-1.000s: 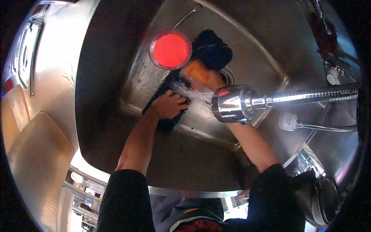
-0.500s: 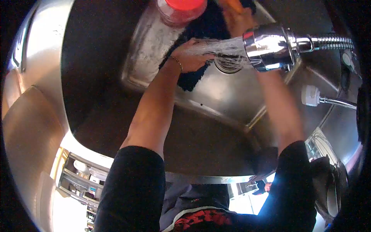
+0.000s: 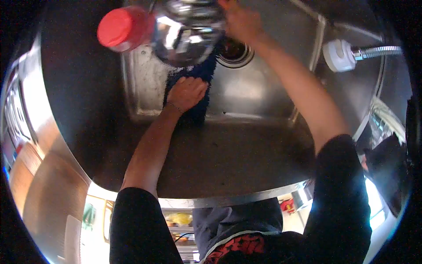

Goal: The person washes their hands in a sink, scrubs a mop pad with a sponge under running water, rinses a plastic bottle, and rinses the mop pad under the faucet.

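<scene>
A dark blue shaggy mat (image 3: 198, 108) lies in the metal sink and runs up behind the shower head. My left hand (image 3: 188, 93) is on it with fingers curled into the pile. My right hand (image 3: 242, 23) is at the top of the view beside the chrome shower head (image 3: 189, 33), its fingers partly hidden. It is closed around something, of which only an orange-red bit shows at the fingertips. A clear container with a red lid (image 3: 118, 29) is left of the shower head. Some white foam shows on the mat just below the shower head.
The round drain (image 3: 236, 55) is right of the mat. A white spray head (image 3: 339, 56) on a metal hose hangs at the right. The sink's front rim (image 3: 237, 196) runs close to my body. Shelves with goods stand below at the left.
The shower head has shifted left in view, and its water stream no longer shows. My left hand has drawn back toward me along the mat. My right hand has moved left.
</scene>
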`<action>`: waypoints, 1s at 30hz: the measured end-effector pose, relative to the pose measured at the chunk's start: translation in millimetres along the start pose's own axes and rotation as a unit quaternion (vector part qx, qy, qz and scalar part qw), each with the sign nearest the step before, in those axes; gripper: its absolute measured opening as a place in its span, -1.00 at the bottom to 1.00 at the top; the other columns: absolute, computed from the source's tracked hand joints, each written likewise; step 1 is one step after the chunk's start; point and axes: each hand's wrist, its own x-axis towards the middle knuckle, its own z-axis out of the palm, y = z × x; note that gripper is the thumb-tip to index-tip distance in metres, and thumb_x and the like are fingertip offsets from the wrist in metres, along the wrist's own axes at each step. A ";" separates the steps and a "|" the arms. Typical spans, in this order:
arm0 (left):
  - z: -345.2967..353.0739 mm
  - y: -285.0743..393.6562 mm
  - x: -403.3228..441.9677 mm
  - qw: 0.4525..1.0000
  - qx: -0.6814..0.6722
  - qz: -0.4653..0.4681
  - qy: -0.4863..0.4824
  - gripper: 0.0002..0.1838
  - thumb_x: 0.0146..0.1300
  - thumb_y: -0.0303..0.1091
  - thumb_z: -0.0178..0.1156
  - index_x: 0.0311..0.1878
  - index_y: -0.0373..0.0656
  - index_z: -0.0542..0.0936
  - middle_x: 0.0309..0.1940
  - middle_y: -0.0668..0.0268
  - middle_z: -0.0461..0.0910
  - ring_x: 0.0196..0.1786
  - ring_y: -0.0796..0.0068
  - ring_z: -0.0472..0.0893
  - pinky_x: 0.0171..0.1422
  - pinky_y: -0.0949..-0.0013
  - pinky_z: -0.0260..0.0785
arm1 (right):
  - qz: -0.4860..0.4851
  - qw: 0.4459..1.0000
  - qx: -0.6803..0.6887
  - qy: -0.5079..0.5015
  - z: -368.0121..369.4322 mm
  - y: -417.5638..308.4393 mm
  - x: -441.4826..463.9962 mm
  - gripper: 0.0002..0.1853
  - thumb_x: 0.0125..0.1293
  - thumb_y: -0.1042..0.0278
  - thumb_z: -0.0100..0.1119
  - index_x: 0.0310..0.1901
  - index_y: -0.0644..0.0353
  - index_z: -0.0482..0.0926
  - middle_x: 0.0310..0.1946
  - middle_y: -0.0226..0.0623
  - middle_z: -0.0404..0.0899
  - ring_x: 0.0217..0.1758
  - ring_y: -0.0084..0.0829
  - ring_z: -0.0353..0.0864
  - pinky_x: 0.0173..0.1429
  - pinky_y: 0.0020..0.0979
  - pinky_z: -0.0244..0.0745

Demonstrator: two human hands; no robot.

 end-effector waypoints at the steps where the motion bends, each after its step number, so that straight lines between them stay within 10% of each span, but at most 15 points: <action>1: 0.5 0.8 4.4 1.000 0.015 -0.010 -0.005 -0.80 0.23 -0.20 0.26 -0.12 0.00 0.63 -0.19 0.39 0.61 -0.19 0.38 0.57 -0.09 0.25 0.38 | -0.003 0.997 0.035 0.062 12.7 13.9 3.9 -0.52 0.31 -0.13 0.14 0.16 -0.07 0.54 -0.11 -0.12 0.69 -0.17 -0.07 0.72 -0.07 -0.12 0.66; 8: -8.4 0.6 18.7 0.999 0.011 -0.006 0.033 -0.84 0.20 -0.23 0.28 -0.20 -0.02 0.60 -0.32 0.34 0.56 -0.25 0.33 0.55 -0.18 0.22 0.33 | -0.223 0.965 0.116 0.073 14.6 14.8 -41.4 -0.61 0.24 -0.06 0.24 0.05 -0.14 0.63 -0.23 -0.13 0.66 -0.27 -0.10 0.70 -0.12 -0.16 0.67; 12: -15.9 2.9 26.6 0.994 0.017 -0.103 0.019 -0.83 0.17 -0.23 0.29 -0.23 -0.03 0.58 -0.36 0.31 0.52 -0.27 0.30 0.54 -0.20 0.19 0.31 | -0.116 0.920 0.163 0.336 31.8 47.3 29.9 -0.75 0.37 0.13 0.06 0.02 -0.20 0.62 -0.22 -0.28 0.68 -0.29 -0.16 0.71 -0.19 -0.05 0.62; 17: -18.9 -7.8 21.6 0.992 0.025 -0.105 0.069 -0.82 0.10 -0.23 0.29 -0.30 -0.04 0.53 -0.39 0.31 0.48 -0.28 0.26 0.52 -0.22 0.16 0.28 | -0.254 0.954 0.098 0.126 11.4 5.5 -21.6 -0.75 0.42 0.09 0.03 -0.05 -0.04 0.61 -0.26 -0.21 0.68 -0.29 -0.17 0.72 -0.21 -0.12 0.64; 30: -18.1 -15.8 27.7 0.991 0.052 -0.113 0.051 -0.84 0.06 -0.21 0.29 -0.40 -0.02 0.53 -0.39 0.33 0.45 -0.29 0.29 0.50 -0.22 0.17 0.27 | -0.371 0.914 0.148 0.069 -32.3 9.6 -20.4 -0.63 0.44 0.02 0.04 0.00 0.15 0.60 -0.14 -0.07 0.68 -0.06 -0.22 0.71 -0.05 -0.17 0.65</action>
